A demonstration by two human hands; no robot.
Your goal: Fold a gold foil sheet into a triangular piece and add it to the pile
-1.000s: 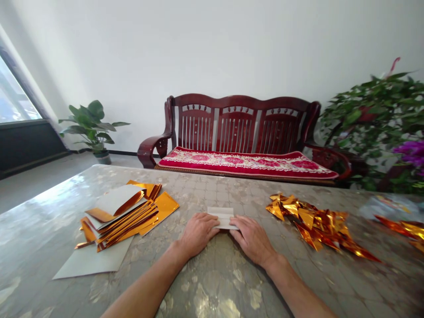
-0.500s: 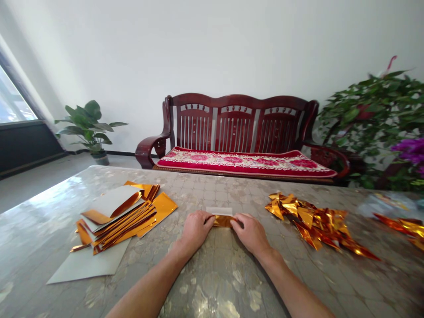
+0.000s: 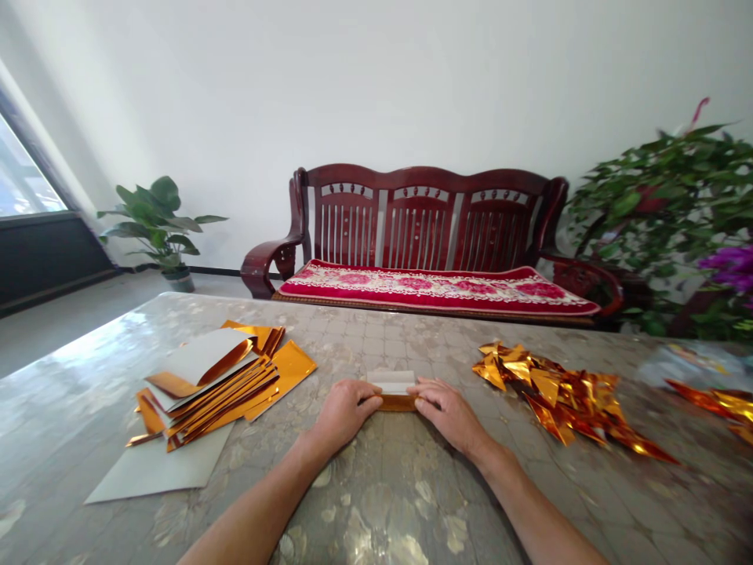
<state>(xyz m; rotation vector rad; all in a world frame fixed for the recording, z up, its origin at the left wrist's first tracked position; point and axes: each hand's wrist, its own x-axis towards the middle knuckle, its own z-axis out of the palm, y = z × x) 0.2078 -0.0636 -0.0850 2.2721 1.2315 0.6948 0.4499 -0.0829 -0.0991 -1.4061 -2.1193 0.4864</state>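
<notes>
A small sheet of gold foil paper (image 3: 398, 402) lies partly folded on the table in front of me. Its pale backing shows on the far side and a strip of gold along the near edge. My left hand (image 3: 348, 408) pinches the left end between thumb and fingers. At the right end, my right hand (image 3: 442, 406) grips the same sheet in a like pinch. Off to the left sits a loose stack of gold paper (image 3: 220, 400), some pieces pale side up. On the right is a pile of folded gold foil pieces (image 3: 544, 388).
The table (image 3: 376, 502) has a glossy patterned cover. More gold foil (image 3: 721, 404) and a clear plastic bag (image 3: 688, 367) lie at the far right. Behind the table stand a wooden bench (image 3: 417, 220) with a red floral cushion, a potted plant (image 3: 170, 227) and leafy greenery (image 3: 659, 204).
The sheet's near gold strip has tipped down toward me, baring more of the pale side. Both thumbs have shifted onto the near edge, and the hands sit slightly farther apart.
</notes>
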